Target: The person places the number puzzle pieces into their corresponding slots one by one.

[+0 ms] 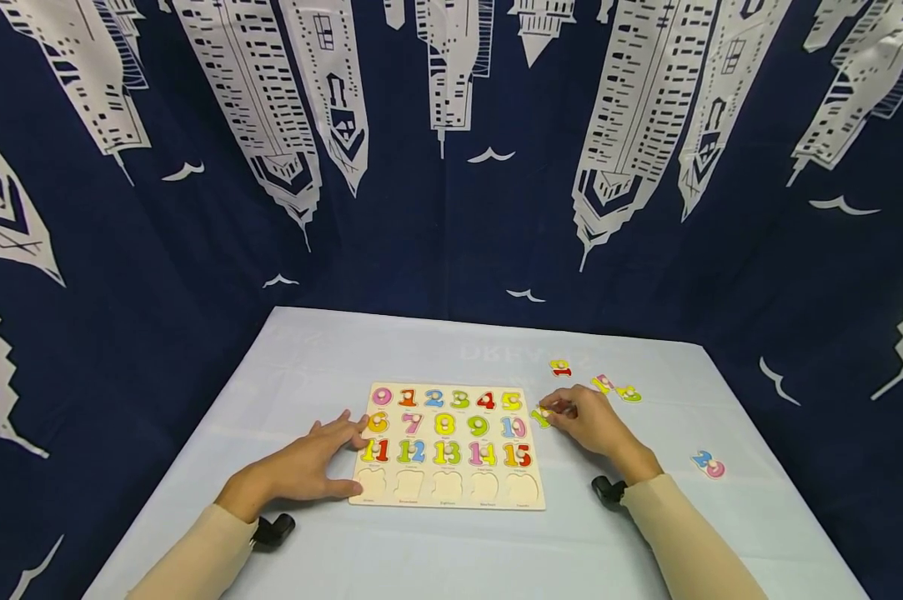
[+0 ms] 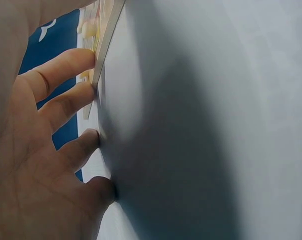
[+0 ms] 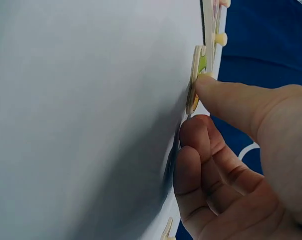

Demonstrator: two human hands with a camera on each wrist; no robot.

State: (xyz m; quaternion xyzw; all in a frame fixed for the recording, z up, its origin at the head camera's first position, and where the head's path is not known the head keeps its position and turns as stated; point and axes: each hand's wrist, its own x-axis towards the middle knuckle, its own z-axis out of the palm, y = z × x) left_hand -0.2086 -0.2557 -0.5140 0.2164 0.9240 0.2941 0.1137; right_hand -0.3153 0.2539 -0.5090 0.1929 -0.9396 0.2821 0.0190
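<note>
Green-and-yellow, the number piece (image 1: 541, 416) sat pinched in our right hand (image 1: 592, 423) fingers, just right of the puzzle board (image 1: 448, 493) on the table (image 1: 451, 550). Light, stiff wood, we judged; best taken by its peg. Our left hand (image 1: 308, 467) lay flat, fingers spread, touching the board's edge.

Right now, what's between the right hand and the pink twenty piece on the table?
Only bare table cloth lies between the right hand and the twenty piece, shown in the head view.
</note>
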